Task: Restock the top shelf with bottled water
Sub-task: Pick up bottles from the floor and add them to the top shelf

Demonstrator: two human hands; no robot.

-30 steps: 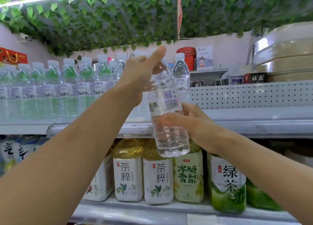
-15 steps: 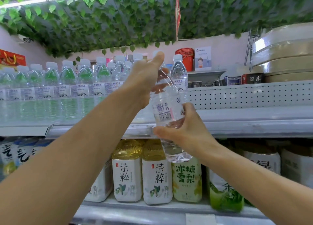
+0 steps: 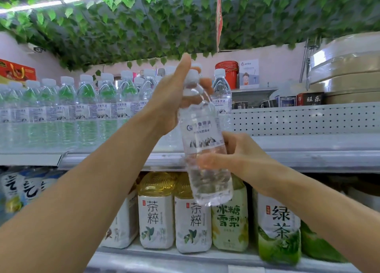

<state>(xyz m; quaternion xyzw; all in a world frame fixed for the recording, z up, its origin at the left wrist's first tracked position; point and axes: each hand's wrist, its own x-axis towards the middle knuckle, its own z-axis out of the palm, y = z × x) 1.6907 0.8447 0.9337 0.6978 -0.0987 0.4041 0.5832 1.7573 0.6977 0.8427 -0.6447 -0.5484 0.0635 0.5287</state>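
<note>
Both grips held one water bottle [image 3: 202,141], tilted slightly, in front of the top shelf [image 3: 308,145] edge. The left grip [image 3: 174,99] was curled around the bottle's neck and shoulder, thumb raised beside the white cap [image 3: 192,77]. The right grip [image 3: 232,155] clasped the lower body just below the label, fingers wrapped behind it. To the left of the grips a row of water bottles [image 3: 86,108] stood on the shelf. Tea bottles [image 3: 193,221] stood on the shelf below.
</note>
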